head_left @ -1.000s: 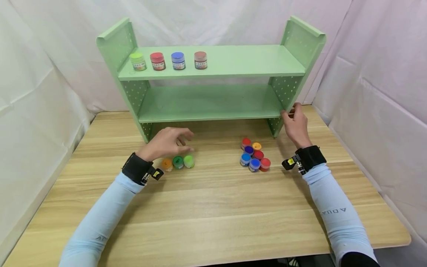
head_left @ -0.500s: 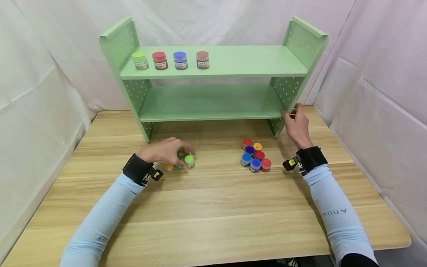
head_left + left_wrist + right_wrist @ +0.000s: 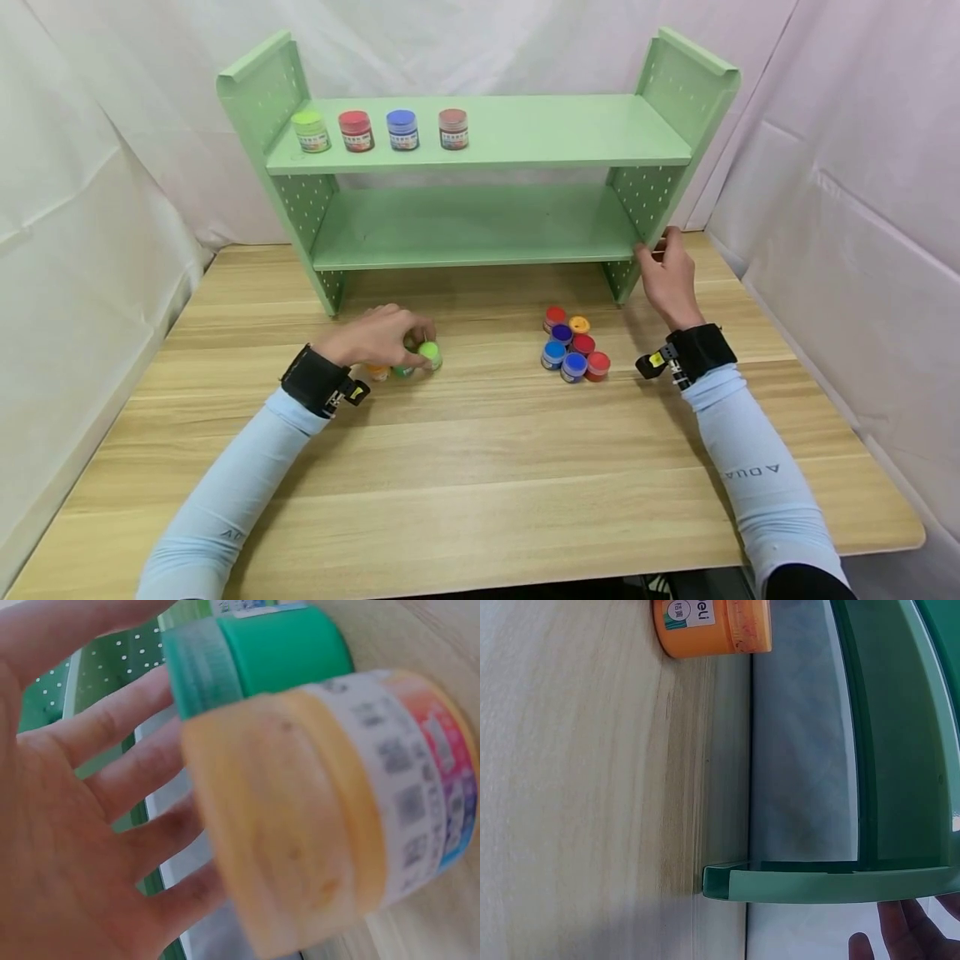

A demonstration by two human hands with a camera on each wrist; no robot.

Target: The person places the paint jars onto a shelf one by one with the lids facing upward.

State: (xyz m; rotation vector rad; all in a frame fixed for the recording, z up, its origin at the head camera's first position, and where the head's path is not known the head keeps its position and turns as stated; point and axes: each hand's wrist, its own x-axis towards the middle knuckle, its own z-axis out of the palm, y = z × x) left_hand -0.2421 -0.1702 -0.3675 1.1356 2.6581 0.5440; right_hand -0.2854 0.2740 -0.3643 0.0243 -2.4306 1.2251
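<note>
My left hand point(image 3: 378, 335) pinches a light green paint jar point(image 3: 431, 354) between thumb and fingers, low over the table. Under that hand, partly hidden, stand a green paint jar point(image 3: 289, 656) and an orange paint jar point(image 3: 322, 817), both large in the left wrist view. My right hand point(image 3: 669, 279) holds the right side panel of the green shelf point(image 3: 480, 225), thumb at its front edge. In the right wrist view several of its fingers point(image 3: 904, 930) show against the panel's outer face.
Lime, red, blue and brown jars point(image 3: 453, 129) stand in a row on the upper board. Several red, blue and yellow jars point(image 3: 574, 365) cluster on the wooden table point(image 3: 480, 467), right of centre. White cloth point(image 3: 847, 192) hangs behind and at both sides.
My left hand has come down from above the three jars, and its thumb and fingers have closed on the light green jar, which now tilts slightly. The right hand stays on the shelf.
</note>
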